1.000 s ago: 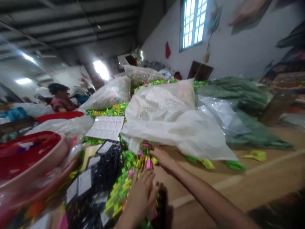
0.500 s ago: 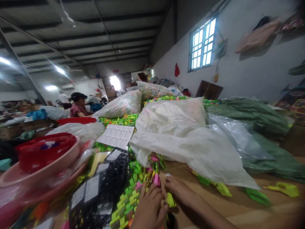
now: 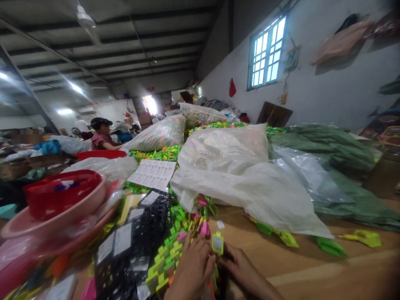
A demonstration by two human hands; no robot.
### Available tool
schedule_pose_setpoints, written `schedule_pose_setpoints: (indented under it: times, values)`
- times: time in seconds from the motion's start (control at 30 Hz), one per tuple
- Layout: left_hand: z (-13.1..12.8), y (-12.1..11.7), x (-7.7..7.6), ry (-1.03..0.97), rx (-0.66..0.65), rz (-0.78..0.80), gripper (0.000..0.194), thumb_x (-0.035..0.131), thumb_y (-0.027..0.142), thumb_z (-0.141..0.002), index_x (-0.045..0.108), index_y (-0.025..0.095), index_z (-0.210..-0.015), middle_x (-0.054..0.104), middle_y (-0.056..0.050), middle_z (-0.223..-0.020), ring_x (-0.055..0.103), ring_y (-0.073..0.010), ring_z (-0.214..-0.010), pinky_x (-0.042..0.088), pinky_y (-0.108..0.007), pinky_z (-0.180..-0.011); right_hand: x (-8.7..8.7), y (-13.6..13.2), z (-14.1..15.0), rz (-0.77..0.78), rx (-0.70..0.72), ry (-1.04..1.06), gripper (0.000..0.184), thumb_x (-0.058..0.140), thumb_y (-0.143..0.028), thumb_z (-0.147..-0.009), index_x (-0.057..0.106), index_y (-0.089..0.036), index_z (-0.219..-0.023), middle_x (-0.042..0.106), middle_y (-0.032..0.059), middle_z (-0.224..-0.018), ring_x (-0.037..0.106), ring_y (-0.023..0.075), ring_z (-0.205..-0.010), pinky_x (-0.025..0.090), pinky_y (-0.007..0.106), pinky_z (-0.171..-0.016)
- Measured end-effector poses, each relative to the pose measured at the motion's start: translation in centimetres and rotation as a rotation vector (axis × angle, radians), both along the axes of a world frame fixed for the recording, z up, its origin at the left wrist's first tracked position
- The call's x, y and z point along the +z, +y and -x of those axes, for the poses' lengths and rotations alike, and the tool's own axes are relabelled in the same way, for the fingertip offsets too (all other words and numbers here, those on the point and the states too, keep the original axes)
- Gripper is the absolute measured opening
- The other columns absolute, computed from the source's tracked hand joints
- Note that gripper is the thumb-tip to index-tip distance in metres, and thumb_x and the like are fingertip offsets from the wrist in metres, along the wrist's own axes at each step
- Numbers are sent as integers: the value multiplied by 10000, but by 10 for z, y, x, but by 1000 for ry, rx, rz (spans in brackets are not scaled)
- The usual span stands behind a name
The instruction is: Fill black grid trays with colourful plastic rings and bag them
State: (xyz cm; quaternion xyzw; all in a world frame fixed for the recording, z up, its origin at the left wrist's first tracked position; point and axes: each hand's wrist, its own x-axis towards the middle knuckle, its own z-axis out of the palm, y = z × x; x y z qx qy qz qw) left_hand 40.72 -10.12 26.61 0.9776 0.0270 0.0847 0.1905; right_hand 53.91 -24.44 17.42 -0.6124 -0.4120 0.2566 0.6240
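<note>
On my feed from the head camera, the person's left hand (image 3: 192,266) and right hand (image 3: 242,266) sit close together at the bottom centre of the frame, with a small yellow-green plastic tag (image 3: 218,243) standing upright just above the gap between them. It has a pale label on its face. The hands are nearly meeting, but I cannot tell which fingers have the tag clamped, or whether both do. I judge it light and fairly stiff, a thin moulded piece whose smooth surface could slip, so I would take it by its edges and keep the label uncovered. Just left of the hands lies a heap of green and yellow plastic pieces (image 3: 165,260), apparently linked in rows, with a pink piece (image 3: 204,228) near its top. It looks loose and likely to shift if nudged. Beside the heap, to the left, is a black mesh panel (image 3: 146,227) carrying white cards. Above the hands, a white plastic sack (image 3: 223,152) marked 68 slumps across the heap and the wooden table (image 3: 281,266). At the left edge, a red basket (image 3: 62,192) sits in a pink basin (image 3: 56,212), and a printed paper sheet (image 3: 153,175) lies near the centre. At upper left, a co-worker (image 3: 101,139) sits well apart from the hands.
</note>
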Motion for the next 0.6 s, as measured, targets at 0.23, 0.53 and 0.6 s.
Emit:
schedule_pose_setpoints:
  times: [0.23,0.53,0.6]
  values:
    - [5,-4,9,-63,30,85,316,479,156,-953,510,238,-1256,697,-36,-1193,641,-190,-1203,182,-624,-1284,-5,3,28,85,-60,-9,506,541,-306,-797,711,-199,-1262,688,146,-1301,605,343,-1258,408,481,-1140]
    - [0,4,-2,-49,5,-52,567,487,149,-938,404,203,-1497,693,-90,-1330,629,-234,-1286,296,-610,-1259,-31,6,19,87,-76,2,459,549,-346,-829,713,-181,-1225,673,169,-1315,605,339,-1260,423,478,-1132]
    - [-1,6,-4,-54,-14,-63,560,495,167,-949,407,214,-1500,683,-81,-1356,616,-230,-1307,295,-602,-1263,-38,5,18,105,-138,-87,471,557,-365,-801,727,-192,-1204,663,176,-1328,583,351,-1288,384,491,-1166]
